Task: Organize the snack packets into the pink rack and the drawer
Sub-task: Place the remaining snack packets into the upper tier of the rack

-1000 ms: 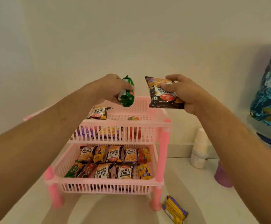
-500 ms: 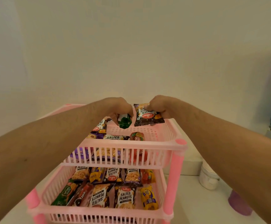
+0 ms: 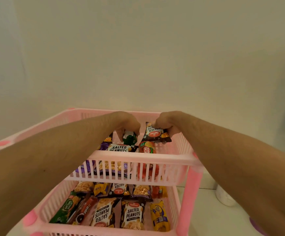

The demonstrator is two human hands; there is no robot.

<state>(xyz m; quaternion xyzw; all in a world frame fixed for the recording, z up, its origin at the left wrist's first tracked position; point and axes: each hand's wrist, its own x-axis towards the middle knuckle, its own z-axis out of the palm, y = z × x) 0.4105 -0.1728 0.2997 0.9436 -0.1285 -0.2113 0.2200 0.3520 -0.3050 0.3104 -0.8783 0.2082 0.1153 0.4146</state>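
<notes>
A pink two-tier rack [image 3: 138, 157] fills the lower middle of the head view. Both my hands reach into its upper basket. My left hand [image 3: 124, 124] grips a small green packet [image 3: 129, 137] from above. My right hand [image 3: 165, 121] pinches the top edge of a dark salted-peanuts packet [image 3: 155, 134], which hangs tilted over the basket's right side. In the upper basket lie another salted-peanuts packet [image 3: 119, 148], a red packet [image 3: 147, 148] and purple ones. The lower basket [image 3: 56, 198] holds several packets in rows.
A white container [image 3: 223, 196] stands on the floor right of the rack, with a purple object [image 3: 255, 225] at the bottom right edge. A plain wall rises right behind the rack.
Both hands have come down from above the rack into the upper basket, still holding their packets. The view has moved closer to the rack and the floral object at right is gone from sight.
</notes>
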